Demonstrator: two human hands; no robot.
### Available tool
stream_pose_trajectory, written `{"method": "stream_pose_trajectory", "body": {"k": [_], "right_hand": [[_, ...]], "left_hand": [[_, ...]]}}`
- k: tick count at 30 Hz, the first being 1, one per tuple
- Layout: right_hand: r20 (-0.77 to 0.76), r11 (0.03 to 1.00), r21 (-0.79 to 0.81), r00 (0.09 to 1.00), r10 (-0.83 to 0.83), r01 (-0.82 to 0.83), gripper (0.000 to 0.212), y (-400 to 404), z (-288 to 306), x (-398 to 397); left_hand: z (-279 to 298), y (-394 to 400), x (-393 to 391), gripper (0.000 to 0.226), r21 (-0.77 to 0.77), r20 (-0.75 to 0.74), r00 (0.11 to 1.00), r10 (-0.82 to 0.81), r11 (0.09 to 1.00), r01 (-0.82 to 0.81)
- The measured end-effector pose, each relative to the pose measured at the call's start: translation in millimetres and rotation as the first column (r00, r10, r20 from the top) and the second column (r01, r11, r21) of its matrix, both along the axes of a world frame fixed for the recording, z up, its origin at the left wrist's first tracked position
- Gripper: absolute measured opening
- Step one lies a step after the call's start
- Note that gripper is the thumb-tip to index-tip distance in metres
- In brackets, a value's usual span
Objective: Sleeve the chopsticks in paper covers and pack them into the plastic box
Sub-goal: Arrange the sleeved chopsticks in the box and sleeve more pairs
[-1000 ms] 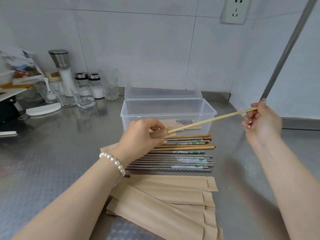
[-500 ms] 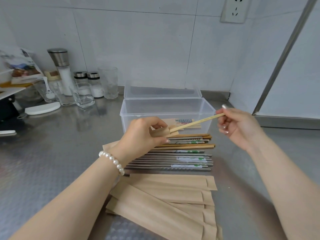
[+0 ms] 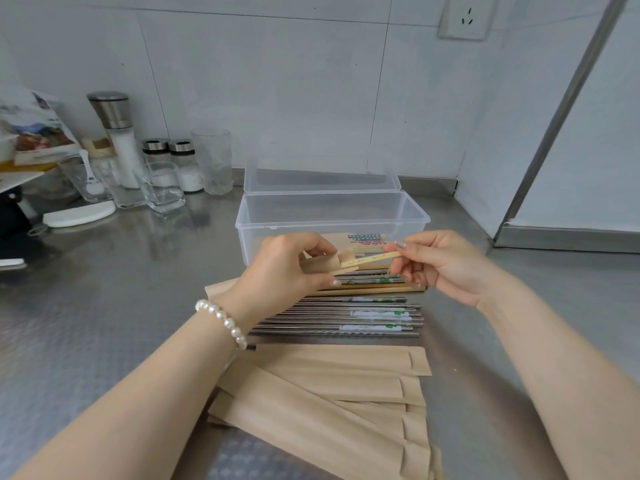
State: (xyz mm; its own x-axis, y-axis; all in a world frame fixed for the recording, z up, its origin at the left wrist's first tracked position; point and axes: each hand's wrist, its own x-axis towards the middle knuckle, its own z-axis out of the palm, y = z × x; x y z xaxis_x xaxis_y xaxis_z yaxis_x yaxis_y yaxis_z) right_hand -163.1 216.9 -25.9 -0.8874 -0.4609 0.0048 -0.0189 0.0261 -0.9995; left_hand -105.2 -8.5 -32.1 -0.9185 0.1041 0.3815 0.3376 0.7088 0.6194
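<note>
My left hand point(image 3: 284, 268) grips the open end of a brown paper sleeve point(image 3: 320, 264). A pale bamboo chopstick point(image 3: 372, 258) sticks out of that sleeve by a short length, and my right hand point(image 3: 446, 265) pinches its outer end. Both hands hover just in front of the clear plastic box point(image 3: 332, 216), whose lid stands open behind it. A sleeved pair with a patterned end point(image 3: 367, 239) lies inside the box. Below my hands, loose steel and wooden chopsticks point(image 3: 363, 310) lie in a row on the counter.
A fanned stack of empty paper sleeves point(image 3: 332, 393) lies nearest me on the steel counter point(image 3: 104, 306). At the back left stand a grinder point(image 3: 116, 133), two shakers point(image 3: 173, 161), glasses point(image 3: 212, 161) and a white lid point(image 3: 79, 214). A metal pole point(image 3: 554, 116) runs up on the right.
My right hand has moved left toward my left hand, pushing the bamboo chopstick deeper into the sleeve, so much less of it shows. My left hand has stayed in place.
</note>
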Motion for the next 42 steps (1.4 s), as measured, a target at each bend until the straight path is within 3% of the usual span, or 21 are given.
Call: {"method": "stream_pose_trajectory", "body": {"k": [2, 4, 7, 10, 17, 23, 30, 38, 42], "right_hand": [[-0.049, 0.994, 0.031, 0.994, -0.102, 0.104, 0.026, 1, 0, -2], [-0.217, 0.941, 0.247, 0.959, -0.18, 0.232, 0.028, 2, 1, -3], [-0.378, 0.724, 0.641, 0.926, 0.008, 0.256, 0.036, 3, -2, -5], [-0.373, 0.569, 0.782, 0.923, 0.099, 0.255, 0.042, 5, -4, -8], [-0.489, 0.6, 0.685, 0.871, -0.04, 0.413, 0.029, 15, 2, -10], [-0.404, 0.464, 0.828, 0.909, 0.102, 0.315, 0.038, 6, -10, -13], [-0.534, 0.569, 0.673, 0.843, -0.069, 0.473, 0.041, 20, -1, -14], [-0.407, 0.589, 0.744, 0.913, 0.025, 0.315, 0.036, 13, -4, -11], [-0.258, 0.572, 0.802, 0.964, 0.069, 0.174, 0.04, 17, 0, -8]], "left_hand": [[1, -2, 0, 0.033, 0.009, -0.01, 1.0, 0.025, 1.0, -0.025], [3, -6, -2, 0.033, 0.018, -0.027, 0.996, 0.08, 0.997, -0.079], [5, -12, -3, 0.031, 0.054, -0.024, 0.989, 0.149, 0.988, -0.148], [4, -14, -4, 0.032, 0.057, -0.014, 0.986, 0.166, 0.985, -0.165], [2, -12, -5, 0.032, 0.026, -0.01, 0.987, 0.163, 0.986, -0.163], [1, -11, -5, 0.033, 0.005, -0.002, 0.988, 0.158, 0.987, -0.158], [0, -13, -6, 0.032, 0.031, 0.003, 0.983, 0.183, 0.983, -0.183], [-1, -13, -7, 0.032, 0.018, -0.008, 0.986, 0.166, 0.986, -0.165], [-1, -13, -7, 0.032, 0.006, -0.016, 0.987, 0.158, 0.987, -0.158]]}}
